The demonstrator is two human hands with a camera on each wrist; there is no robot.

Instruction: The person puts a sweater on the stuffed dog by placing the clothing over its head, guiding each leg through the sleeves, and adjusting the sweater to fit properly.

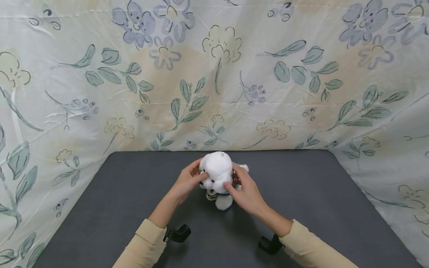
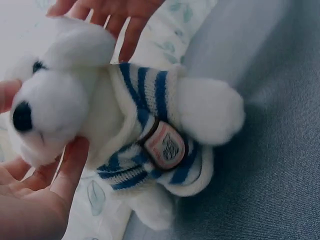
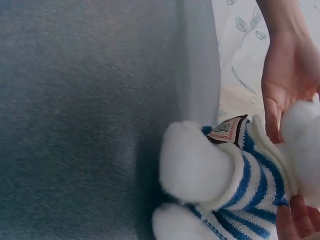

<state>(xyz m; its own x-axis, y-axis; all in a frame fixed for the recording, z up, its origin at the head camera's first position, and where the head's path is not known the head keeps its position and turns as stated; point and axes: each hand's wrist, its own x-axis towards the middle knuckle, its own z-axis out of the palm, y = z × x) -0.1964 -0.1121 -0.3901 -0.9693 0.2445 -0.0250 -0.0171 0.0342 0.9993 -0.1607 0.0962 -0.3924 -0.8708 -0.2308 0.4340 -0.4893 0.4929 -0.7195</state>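
A white plush dog (image 1: pixel 218 167) with a black nose (image 2: pixel 22 116) stands at the middle of the table's far half. It wears a blue-and-white striped knitted sweater (image 2: pixel 145 87) with a shield-shaped patch (image 2: pixel 167 147), best seen in the left wrist view. My left hand (image 1: pixel 186 182) holds one side of its head, thumb across the face and fingers under the muzzle. On the other side, my right hand (image 1: pixel 247 191) grips the head and neck, with its thumb near the cheek and the fingers behind. The toy's back is hidden in the head view.
A dark grey table (image 1: pixel 134 193) spreads beneath the toy. Behind it and along both sides hangs a pale floral cloth (image 1: pixel 234 111). A black wrist mount (image 1: pixel 181 233) sits on the left forearm, another black mount (image 1: pixel 269 245) on the right.
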